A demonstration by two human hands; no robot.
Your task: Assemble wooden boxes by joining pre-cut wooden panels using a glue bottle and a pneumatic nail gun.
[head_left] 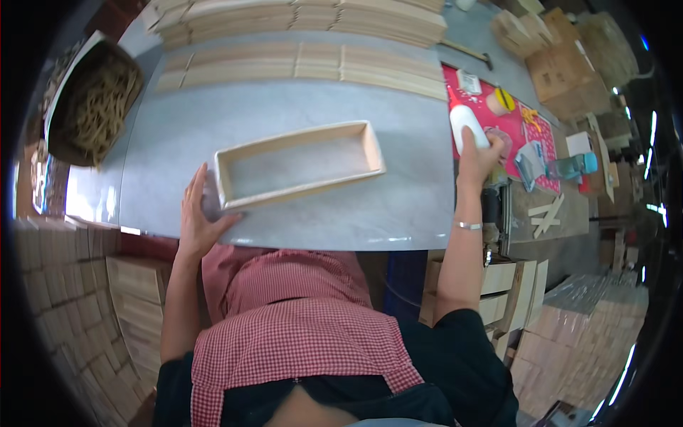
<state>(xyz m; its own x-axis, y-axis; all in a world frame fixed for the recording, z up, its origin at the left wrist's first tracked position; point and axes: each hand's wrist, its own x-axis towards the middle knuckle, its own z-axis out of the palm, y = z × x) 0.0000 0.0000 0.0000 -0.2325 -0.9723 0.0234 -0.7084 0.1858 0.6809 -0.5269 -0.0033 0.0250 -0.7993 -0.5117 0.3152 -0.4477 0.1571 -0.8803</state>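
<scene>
A shallow rectangular wooden frame point(371, 151) with pale walls lies slightly slanted on the grey tabletop; the table surface shows through its middle. My left hand point(198, 219) is beside the frame's left end, thumb spread away from the fingers, with the thumb close to the near left corner. Whether it touches the wood is hard to tell. Off to the right, my right hand point(478, 158) is closed around a white squeeze bottle point(465, 122) with a red nozzle, over the red mat point(480, 91). The nozzle points away from me.
Bundled wooden slats point(249, 62) lie along the far side. A bin of rubber bands point(103, 114) stands at the left. Near the red mat are a yellow-topped tape roll point(501, 102), a clear bottle point(575, 166), a hammer point(469, 51) and crossed wood strips point(546, 215). Cardboard boxes point(565, 67) stand far right.
</scene>
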